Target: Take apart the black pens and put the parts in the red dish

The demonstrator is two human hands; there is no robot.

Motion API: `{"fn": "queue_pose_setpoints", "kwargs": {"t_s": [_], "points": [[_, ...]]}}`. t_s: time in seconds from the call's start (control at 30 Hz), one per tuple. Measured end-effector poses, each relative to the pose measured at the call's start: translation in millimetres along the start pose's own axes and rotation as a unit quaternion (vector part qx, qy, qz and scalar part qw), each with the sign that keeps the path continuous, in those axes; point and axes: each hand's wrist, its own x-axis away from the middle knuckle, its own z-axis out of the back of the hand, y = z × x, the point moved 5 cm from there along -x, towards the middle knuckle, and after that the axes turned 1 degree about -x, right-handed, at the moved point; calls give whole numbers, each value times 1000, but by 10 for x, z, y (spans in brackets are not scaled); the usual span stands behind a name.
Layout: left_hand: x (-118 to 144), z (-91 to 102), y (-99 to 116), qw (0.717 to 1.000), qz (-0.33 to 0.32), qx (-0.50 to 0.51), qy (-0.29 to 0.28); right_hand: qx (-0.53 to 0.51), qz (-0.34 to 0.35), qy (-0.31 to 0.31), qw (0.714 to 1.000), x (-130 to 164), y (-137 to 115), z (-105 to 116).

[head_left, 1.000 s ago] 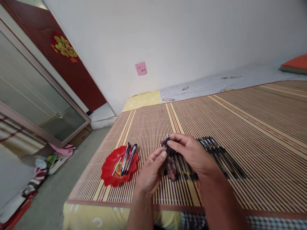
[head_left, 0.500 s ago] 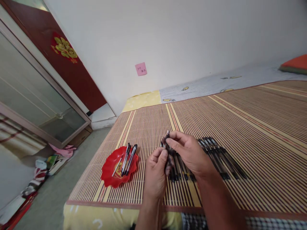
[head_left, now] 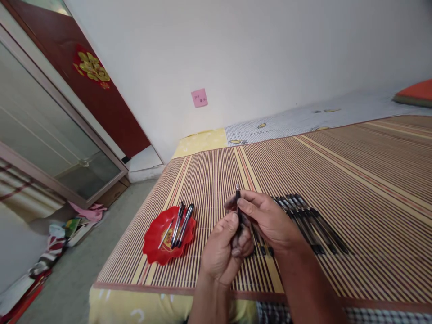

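Head view, looking down over a bed covered by a striped bamboo mat [head_left: 337, 171]. Both hands meet above the mat's near edge, holding one dark pen [head_left: 238, 202] upright, its metal tip pointing up and away from the person. The left hand [head_left: 222, 252] wraps the lower barrel, fingers [head_left: 232, 223] curled and pressed together on it; the right hand [head_left: 270, 220] pinches the upper barrel between thumb and forefinger — likewise clamped on the pen.

Just behind and to the right of the hands, a row of black pens [head_left: 310, 220] lies side by side on the mat, partly hidden by the right hand and wrist. To the left, near but apart from the hands, a red scalloped dish [head_left: 153, 243] rests on the mat; it holds several pens [head_left: 180, 218] that lean over its far rim.

Beyond the mat — a patterned sheet [head_left: 303, 117], a white wall bearing a pink sticky note [head_left: 199, 97], and an orange cushion [head_left: 416, 90] at far right. At left stand a dark red door [head_left: 111, 108] and a glass panel [head_left: 40, 139].
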Motion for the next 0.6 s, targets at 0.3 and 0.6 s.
{"fn": "queue_pose_setpoints", "kwargs": {"t_s": [0.3, 0.6], "points": [[2, 129, 16, 973, -131, -100, 161, -46, -40, 54, 997, -21, 19, -93], [79, 209, 94, 913, -197, -237, 267, 92, -4, 105, 990, -52, 39, -170]]}}
